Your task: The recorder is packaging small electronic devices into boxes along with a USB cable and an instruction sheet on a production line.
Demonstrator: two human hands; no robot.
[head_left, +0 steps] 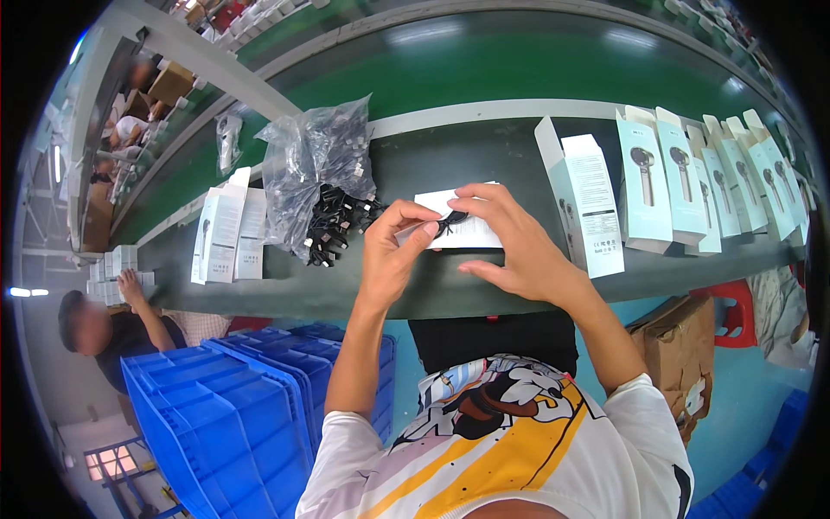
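Note:
My left hand [399,246] pinches a small coiled black cable [450,221] between thumb and fingers. Over the same cable reaches my right hand [517,245]; its fingertips are at the coil's upper side, while its thumb stands well apart. Beneath both hands a white printed sheet or flat box [477,235] lies on the dark green work surface [415,164]; my fingers hide part of it. Left of my hands, a pile of black cables with metal plugs [333,216] spills from a clear plastic bag [290,156].
Pale printed cartons with raised flaps [650,182] stand in a row at the right. More cartons [220,229] stand left of the bag. A green conveyor [519,60] runs behind. Blue crates [225,398] are stacked at lower left, near another person [130,333]. A brown box [679,355] sits lower right.

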